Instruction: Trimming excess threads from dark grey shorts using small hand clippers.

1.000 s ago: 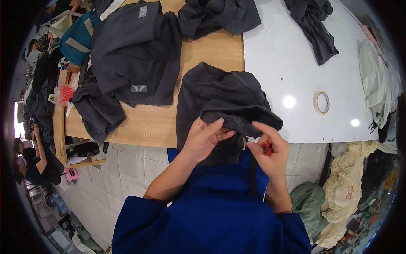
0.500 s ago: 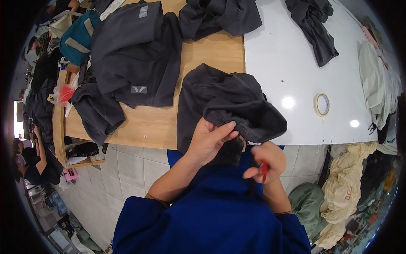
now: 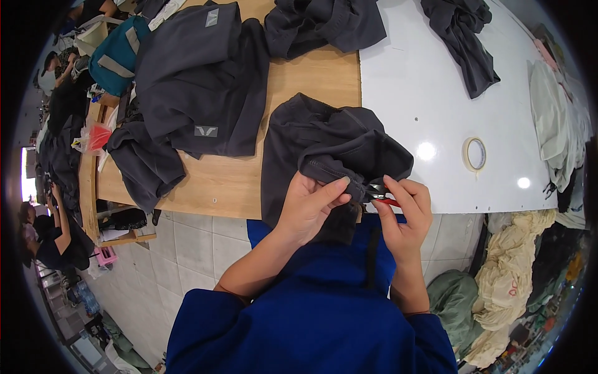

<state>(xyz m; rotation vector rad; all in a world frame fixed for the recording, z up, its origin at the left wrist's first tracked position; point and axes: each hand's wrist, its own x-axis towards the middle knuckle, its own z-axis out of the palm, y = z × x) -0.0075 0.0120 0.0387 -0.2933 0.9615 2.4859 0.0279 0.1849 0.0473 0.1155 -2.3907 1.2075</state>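
A dark grey garment [image 3: 324, 131] lies bunched over the table's front edge, its hem raised toward me. My left hand [image 3: 311, 206] pinches that hem, thumb on top of the stitched seam. In my right hand [image 3: 405, 215] is a small pair of thread snips [image 3: 381, 195] with red handles and metal blades. The blades touch or nearly touch the hem, just right of my left fingertips. Whether they have a thread between them is too small to make out.
Folded dark garments [image 3: 193, 81] are piled at the left, with more [image 3: 327, 28] at the back. A roll of tape [image 3: 474, 154] sits on the white tabletop [image 3: 417, 81]. Cream cloth bundles [image 3: 507, 268] fill the floor at right. Other people [image 3: 53, 243] are at far left.
My right hand has moved up from below the table edge to the hem, bringing the snips' blades to the seam. The garment's right fold has drawn in slightly; my left hand keeps its pinch.
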